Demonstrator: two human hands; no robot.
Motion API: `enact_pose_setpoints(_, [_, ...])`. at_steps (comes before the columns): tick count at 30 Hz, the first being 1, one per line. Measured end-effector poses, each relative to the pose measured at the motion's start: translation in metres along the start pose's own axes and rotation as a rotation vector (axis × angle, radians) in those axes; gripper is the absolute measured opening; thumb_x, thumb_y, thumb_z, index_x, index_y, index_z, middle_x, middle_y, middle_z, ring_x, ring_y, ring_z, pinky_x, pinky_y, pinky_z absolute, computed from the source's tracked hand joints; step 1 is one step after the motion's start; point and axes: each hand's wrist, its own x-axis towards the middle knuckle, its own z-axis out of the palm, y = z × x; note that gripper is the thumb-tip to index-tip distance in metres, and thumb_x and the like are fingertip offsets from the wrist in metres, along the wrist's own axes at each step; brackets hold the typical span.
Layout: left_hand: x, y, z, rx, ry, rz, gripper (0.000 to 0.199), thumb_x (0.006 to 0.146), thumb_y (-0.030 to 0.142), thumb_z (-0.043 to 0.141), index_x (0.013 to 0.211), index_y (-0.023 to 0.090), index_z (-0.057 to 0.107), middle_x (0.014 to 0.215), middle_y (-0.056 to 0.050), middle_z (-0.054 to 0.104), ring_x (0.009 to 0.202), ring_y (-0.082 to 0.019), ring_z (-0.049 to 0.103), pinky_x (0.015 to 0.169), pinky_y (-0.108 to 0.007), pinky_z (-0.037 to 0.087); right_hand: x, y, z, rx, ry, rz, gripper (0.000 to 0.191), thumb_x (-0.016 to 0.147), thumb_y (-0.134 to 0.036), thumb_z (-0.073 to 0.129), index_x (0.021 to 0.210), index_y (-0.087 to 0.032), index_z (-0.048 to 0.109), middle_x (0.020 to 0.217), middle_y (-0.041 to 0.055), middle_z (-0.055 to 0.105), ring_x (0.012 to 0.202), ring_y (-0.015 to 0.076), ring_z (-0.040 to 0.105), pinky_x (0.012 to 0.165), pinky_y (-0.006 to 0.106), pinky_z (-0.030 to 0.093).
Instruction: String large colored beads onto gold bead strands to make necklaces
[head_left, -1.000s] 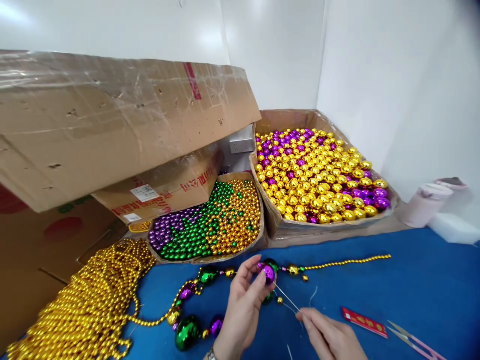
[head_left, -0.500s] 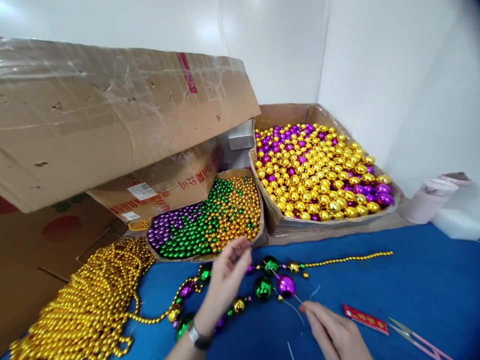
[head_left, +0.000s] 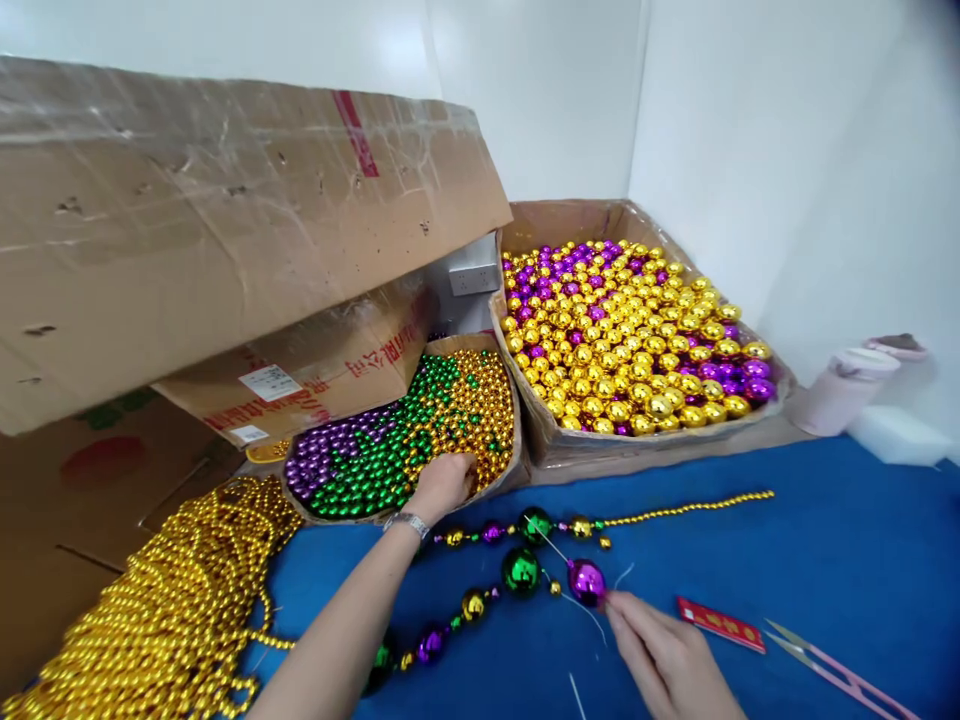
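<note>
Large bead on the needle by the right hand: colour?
The large bead is shiny metallic purple; clearest in the head view.

A blue cloth [head_left: 675, 545] spreads across the lower part of the frame. A heap of gold bead chain [head_left: 165, 610] lies on it at lower left. Two lengths of green, purple and gold beaded garland [head_left: 473, 605] cross the lower centre; the upper runs into a gold bead string [head_left: 690, 507] towards the right. At lower right lie a red printed packet [head_left: 721, 625] and pink-handled thread snips [head_left: 862, 682], with white thread [head_left: 577, 697] near the bottom edge.
</note>
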Motion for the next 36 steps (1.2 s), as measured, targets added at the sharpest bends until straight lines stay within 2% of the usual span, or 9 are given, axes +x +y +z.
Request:
enact_pose_setpoints(4, [-0.007,0.007,-0.008,-0.302,0.071,0.001,0.011,0.074,0.025,0.065,0.08,0.017,0.064,0.089,-0.009,0.067,0.094,-0.026,0.06,0.091,-0.043,0.041,0.001,0.0,0.002,0.004,0.031,-0.036,0.031,0.094,-0.028,0.034,0.083,-0.021,0.062,0.07,0.0044,0.068,0.07,0.0174,0.069,0.06,0.019,0.053])
enact_pose_setpoints(7, [-0.023,0.022,-0.011,-0.592,0.089,0.009,0.024,0.079,0.036,0.059,0.093,0.017,0.061,0.097,-0.01,0.067,0.087,-0.023,0.064,0.081,-0.037,0.05,0.004,-0.003,0.002,0.019,0.103,-0.082,0.032,0.095,-0.032,0.034,0.085,-0.022,0.063,0.071,0.0042,0.069,0.062,0.0154,0.068,0.053,0.017,0.052])
enact_pose_setpoints(10, [-0.046,0.043,-0.006,-0.823,0.076,0.027,0.029,0.086,0.039,0.049,0.104,0.017,0.056,0.11,-0.012,0.064,0.09,-0.019,0.065,0.08,-0.033,0.052,0.008,-0.009,0.001,0.034,0.146,-0.096,0.035,0.095,-0.033,0.034,0.084,-0.021,0.064,0.064,0.0033,0.067,0.058,0.0146,0.066,0.054,0.017,0.051])
enact_pose_setpoints(16, [-0.079,0.071,0.011,-1.452,-0.085,-0.084,0.019,0.083,0.025,0.061,0.097,0.013,0.06,0.094,-0.01,0.068,0.077,-0.014,0.065,0.071,-0.023,0.053,0.009,-0.015,-0.002,0.038,0.159,-0.11,0.036,0.096,-0.031,0.032,0.083,-0.02,0.063,0.06,0.0027,0.063,0.053,0.0134,0.062,0.054,0.018,0.05])
enact_pose_setpoints(18, [-0.083,0.076,0.015,-1.576,-0.121,-0.115,0.016,0.082,0.022,0.062,0.095,0.012,0.062,0.091,-0.01,0.068,0.075,-0.013,0.065,0.068,-0.022,0.053,0.008,-0.015,-0.003,0.028,0.155,-0.099,0.036,0.096,-0.031,0.032,0.081,-0.02,0.063,0.06,0.0025,0.063,0.052,0.0131,0.061,0.053,0.018,0.049])
enact_pose_setpoints(23, [-0.087,0.082,0.019,-1.615,-0.109,-0.171,0.014,0.083,0.021,0.06,0.093,0.011,0.062,0.09,-0.01,0.067,0.073,-0.012,0.064,0.069,-0.023,0.053,0.007,-0.014,-0.006,0.004,0.157,-0.101,0.038,0.096,-0.031,0.033,0.074,-0.021,0.062,0.058,0.0019,0.062,0.051,0.0132,0.062,0.054,0.018,0.049])
enact_pose_setpoints(27, [-0.088,0.085,0.022,-1.593,-0.107,-0.146,0.015,0.083,0.023,0.061,0.093,0.012,0.062,0.089,-0.009,0.067,0.073,-0.013,0.063,0.068,-0.023,0.052,0.008,-0.012,-0.006,-0.002,0.14,-0.079,0.037,0.096,-0.031,0.032,0.073,-0.021,0.061,0.058,0.0018,0.062,0.051,0.013,0.062,0.054,0.018,0.049])
enact_pose_setpoints(33, [-0.089,0.103,0.02,-1.328,-0.104,-0.007,0.021,0.085,0.029,0.057,0.097,0.013,0.063,0.096,-0.011,0.066,0.082,-0.017,0.062,0.071,-0.027,0.051,0.011,-0.01,-0.008,0.009,0.196,-0.069,0.039,0.096,-0.031,0.029,0.072,-0.022,0.059,0.057,0.0011,0.06,0.052,0.013,0.062,0.055,0.016,0.049])
enact_pose_setpoints(36, [-0.074,0.122,0.009,-1.118,-0.042,0.132,0.029,0.089,0.036,0.048,0.106,0.016,0.06,0.105,-0.012,0.065,0.092,-0.021,0.061,0.076,-0.032,0.051,0.01,-0.006,-0.009,0.027,0.26,-0.04,0.041,0.097,-0.034,0.028,0.072,-0.022,0.059,0.057,0.0008,0.06,0.053,0.0126,0.062,0.052,0.015,0.048])
